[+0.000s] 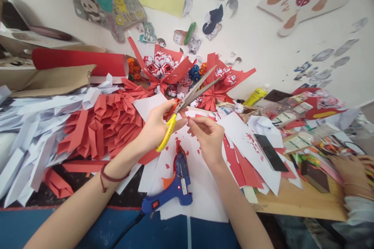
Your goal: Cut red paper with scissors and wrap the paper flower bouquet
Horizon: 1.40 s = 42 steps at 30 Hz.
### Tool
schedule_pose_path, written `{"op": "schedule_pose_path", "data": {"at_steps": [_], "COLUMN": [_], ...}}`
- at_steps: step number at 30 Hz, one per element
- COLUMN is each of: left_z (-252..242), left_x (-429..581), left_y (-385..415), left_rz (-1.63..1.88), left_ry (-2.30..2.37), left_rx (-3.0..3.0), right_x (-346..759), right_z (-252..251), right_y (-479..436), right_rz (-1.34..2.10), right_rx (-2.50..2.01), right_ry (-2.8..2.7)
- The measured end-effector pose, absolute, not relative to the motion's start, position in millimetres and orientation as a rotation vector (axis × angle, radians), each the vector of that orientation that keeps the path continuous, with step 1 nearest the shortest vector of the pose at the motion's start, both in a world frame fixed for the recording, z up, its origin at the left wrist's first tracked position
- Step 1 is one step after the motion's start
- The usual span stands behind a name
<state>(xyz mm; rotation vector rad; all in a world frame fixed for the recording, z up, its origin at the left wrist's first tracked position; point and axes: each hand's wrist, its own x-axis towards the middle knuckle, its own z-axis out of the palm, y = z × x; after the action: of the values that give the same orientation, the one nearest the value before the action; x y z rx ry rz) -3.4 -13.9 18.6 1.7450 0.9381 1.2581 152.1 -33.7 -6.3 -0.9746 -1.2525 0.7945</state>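
Note:
My left hand (156,126) is closed around the yellow handles of a pair of scissors (187,103), whose open blades point up and to the right. My right hand (207,136) is pinched shut just right of the handles, on something small I cannot make out, perhaps a bit of paper. Both hands hover over white paper sheets (201,186) sprinkled with small red paper scraps. A blue glue gun (172,188) lies on the paper below my hands.
Folded red paper pieces (108,124) and white ones (32,140) are piled at left. Red paper bouquets (163,68) stand against the wall. Another person's hand (353,171) rests among cluttered craft supplies at right, near a black phone (270,151).

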Motion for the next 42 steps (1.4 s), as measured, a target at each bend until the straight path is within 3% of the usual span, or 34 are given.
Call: {"op": "schedule_pose_path", "data": {"at_steps": [20,42], "left_z": [15.7,3.5], "left_x": [-1.0,0.5], "left_y": [-14.8,-6.3], "left_rz": [1.268,1.002], "left_ry": [0.869,1.180], "left_rx": [1.788,2.329], "right_x": [160.1,172.7], "right_z": [-4.0,2.7], "right_y": [-36.7,-27.4], "right_rz": [0.642,0.724], "right_rx": [-0.983,-0.753], "right_ry": [-1.457,-0.994]}}
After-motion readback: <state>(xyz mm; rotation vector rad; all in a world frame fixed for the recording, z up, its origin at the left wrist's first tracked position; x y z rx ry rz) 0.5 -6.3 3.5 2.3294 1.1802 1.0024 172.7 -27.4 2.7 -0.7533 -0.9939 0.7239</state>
